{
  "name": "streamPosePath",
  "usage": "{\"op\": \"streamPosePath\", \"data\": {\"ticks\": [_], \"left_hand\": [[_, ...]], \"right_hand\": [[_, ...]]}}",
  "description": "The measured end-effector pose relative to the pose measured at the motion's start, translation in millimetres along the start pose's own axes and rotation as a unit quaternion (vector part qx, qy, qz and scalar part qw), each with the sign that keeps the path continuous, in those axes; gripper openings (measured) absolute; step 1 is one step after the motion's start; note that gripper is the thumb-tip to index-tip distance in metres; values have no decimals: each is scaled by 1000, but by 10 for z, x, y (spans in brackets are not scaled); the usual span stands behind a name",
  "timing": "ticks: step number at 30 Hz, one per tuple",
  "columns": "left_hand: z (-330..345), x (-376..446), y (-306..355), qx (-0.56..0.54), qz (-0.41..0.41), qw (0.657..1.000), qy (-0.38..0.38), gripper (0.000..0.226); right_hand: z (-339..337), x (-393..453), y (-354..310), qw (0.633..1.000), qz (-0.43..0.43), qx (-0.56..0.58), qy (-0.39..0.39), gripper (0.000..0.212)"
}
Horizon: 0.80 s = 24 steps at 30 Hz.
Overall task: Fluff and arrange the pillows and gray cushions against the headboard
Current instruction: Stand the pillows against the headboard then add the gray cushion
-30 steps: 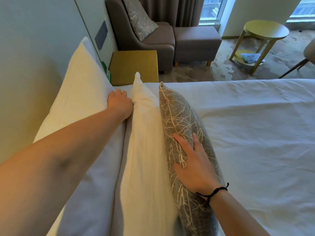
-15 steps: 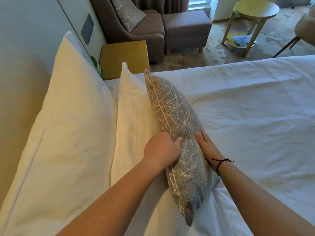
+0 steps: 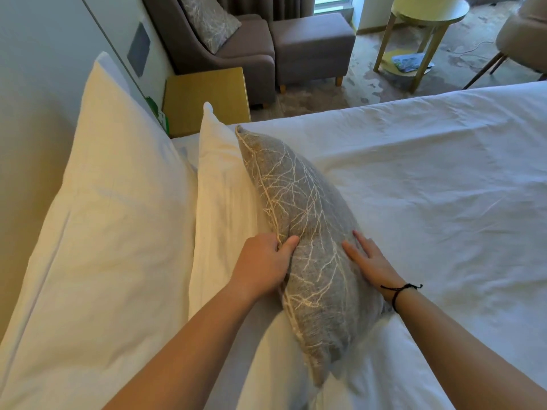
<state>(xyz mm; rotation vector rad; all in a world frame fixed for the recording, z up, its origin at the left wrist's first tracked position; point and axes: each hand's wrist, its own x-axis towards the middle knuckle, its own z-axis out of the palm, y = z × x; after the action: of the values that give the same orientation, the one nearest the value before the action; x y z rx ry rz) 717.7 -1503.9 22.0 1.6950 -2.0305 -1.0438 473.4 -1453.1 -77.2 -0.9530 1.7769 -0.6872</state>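
Note:
A gray cushion point(image 3: 302, 208) with a pale branch pattern stands on edge on the bed, leaning against a white pillow point(image 3: 220, 202). A larger white pillow point(image 3: 112, 220) rests behind it against the headboard point(image 3: 26, 128). My left hand point(image 3: 263, 263) grips the cushion's top seam, thumb on the front face and fingers behind. My right hand point(image 3: 368, 260), with a black cord at the wrist, lies flat and spread on the cushion's front face near its lower edge.
The white bed sheet point(image 3: 429, 202) spreads out to the right. Beyond the bed stand a wooden nightstand point(image 3: 204, 99), a brown armchair point(image 3: 236, 51) holding another gray patterned cushion point(image 3: 208, 20), a footstool point(image 3: 310, 45) and a round side table point(image 3: 429, 13).
My left hand left the gap between the two white pillows and came to grip the gray cushion's top seam. My right hand slid lower on the cushion's front face.

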Motion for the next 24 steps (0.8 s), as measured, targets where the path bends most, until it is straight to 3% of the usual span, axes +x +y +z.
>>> {"op": "streamPosePath", "data": {"ticks": [2, 8, 12, 19, 24], "left_hand": [[-60, -58, -93, 58, -6, 998, 6, 54], [-174, -259, -253, 69, -11, 997, 29, 55], [-480, -324, -300, 66, -26, 996, 58, 56], [-1127, -364, -305, 123, 42, 978, 161, 60], [-894, 4, -484, 163, -58, 983, 69, 60]], "right_hand": [[128, -32, 189, 1000, 7, -15, -1, 92], [364, 6, 285, 999, 13, 4, 53, 89], [790, 71, 153, 999, 9, 42, 19, 94], [1396, 83, -354, 990, -3, 117, -78, 105], [1279, 132, -303, 989, 48, 91, -106, 93]]}}
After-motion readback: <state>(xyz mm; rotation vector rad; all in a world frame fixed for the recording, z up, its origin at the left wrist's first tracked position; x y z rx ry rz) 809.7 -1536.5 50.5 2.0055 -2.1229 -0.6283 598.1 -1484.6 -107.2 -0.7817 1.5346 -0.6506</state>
